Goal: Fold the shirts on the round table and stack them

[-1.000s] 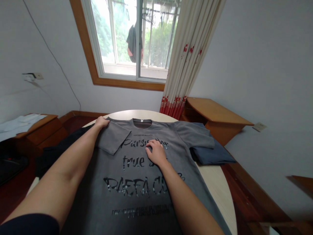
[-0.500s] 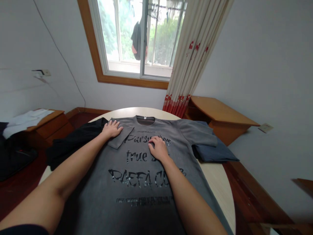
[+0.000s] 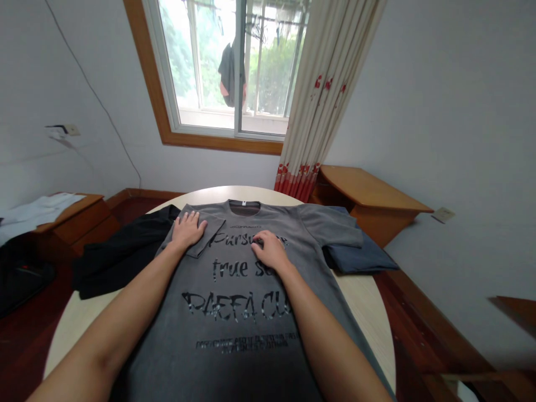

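Note:
A grey T-shirt with black lettering lies face up on a round pale table. Its left sleeve is folded in over the chest. My left hand rests flat on that folded sleeve, fingers stretched out. My right hand lies palm down on the chest print, fingers loosely spread, near the middle of the shirt. The right sleeve is spread out flat.
A black garment lies at the table's left edge, a folded dark blue garment at the right. Wooden side tables stand right and left; a curtain and a window are behind.
My left hand drew the left sleeve inward over the chest and now presses it flat. My right hand stayed on the print.

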The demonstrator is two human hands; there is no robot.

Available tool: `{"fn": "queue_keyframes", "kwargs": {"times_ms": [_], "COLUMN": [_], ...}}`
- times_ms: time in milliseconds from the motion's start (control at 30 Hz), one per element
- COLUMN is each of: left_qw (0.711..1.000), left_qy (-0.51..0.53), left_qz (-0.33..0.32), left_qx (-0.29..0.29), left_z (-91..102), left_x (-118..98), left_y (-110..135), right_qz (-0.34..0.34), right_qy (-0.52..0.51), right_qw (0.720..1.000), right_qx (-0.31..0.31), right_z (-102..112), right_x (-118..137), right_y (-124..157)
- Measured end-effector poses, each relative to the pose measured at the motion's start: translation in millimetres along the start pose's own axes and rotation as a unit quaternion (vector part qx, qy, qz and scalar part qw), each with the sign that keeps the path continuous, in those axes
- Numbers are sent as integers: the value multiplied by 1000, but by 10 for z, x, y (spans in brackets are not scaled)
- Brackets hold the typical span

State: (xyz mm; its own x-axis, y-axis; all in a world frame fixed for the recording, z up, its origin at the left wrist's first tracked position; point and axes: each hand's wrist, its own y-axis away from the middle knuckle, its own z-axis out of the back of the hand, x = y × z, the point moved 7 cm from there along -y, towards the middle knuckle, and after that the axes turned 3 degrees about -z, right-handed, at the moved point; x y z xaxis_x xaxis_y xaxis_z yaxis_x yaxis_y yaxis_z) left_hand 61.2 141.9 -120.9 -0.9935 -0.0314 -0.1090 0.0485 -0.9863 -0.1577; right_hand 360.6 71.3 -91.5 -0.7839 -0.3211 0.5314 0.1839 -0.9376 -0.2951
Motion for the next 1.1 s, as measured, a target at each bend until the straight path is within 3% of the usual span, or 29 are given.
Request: {"fn": "queue_keyframes", "kwargs": {"times_ms": [133, 200, 267, 333, 400, 567, 667, 767, 833, 900, 1000, 1100], "left_qw": [999, 999, 999, 999, 999, 999, 999, 999, 999, 999, 999, 999], "left_qy": [32, 35, 31, 29, 31, 34, 31, 28, 28, 29, 27, 25], "left_qz": [-9, -15, -20, -23, -23, -24, -28, -31, -30, -28, -29, -34], "left_qx": [-21, -22, -19, -15, -16, -22, -26, -29, -28, -27, -28, -32], "left_z": [43, 36, 23, 18, 25, 48, 49, 46, 43, 42, 39, 33], "left_x": [15, 21, 23, 24, 25, 28, 30, 29, 29, 30, 30, 32], "left_y": [1, -4, -12, -17, -17, -5, 1, 4, 4, 3, 2, -1], "right_qz": [-93, -183, -285, -364, -418, -475, -460, -400, -316, -199, -15, 51], "right_qy": [15, 50, 104, 152, 172, 147, 133, 101, 87, 81, 36, 4], "right_qw": [980, 951, 915, 884, 866, 853, 859, 878, 897, 926, 983, 997], "right_qx": [-174, -243, -265, -250, -213, -158, -182, -242, -297, -311, -178, -60], "right_z": [984, 1465, 1776, 1898, 1871, 1723, 1753, 1827, 1900, 1927, 1761, 1598], "right_x": [-366, -672, -965, -1188, -1354, -1604, -1655, -1582, -1398, -1108, -622, -360], "right_y": [-81, 12, 165, 314, 411, 486, 474, 425, 359, 252, 67, 18]}}
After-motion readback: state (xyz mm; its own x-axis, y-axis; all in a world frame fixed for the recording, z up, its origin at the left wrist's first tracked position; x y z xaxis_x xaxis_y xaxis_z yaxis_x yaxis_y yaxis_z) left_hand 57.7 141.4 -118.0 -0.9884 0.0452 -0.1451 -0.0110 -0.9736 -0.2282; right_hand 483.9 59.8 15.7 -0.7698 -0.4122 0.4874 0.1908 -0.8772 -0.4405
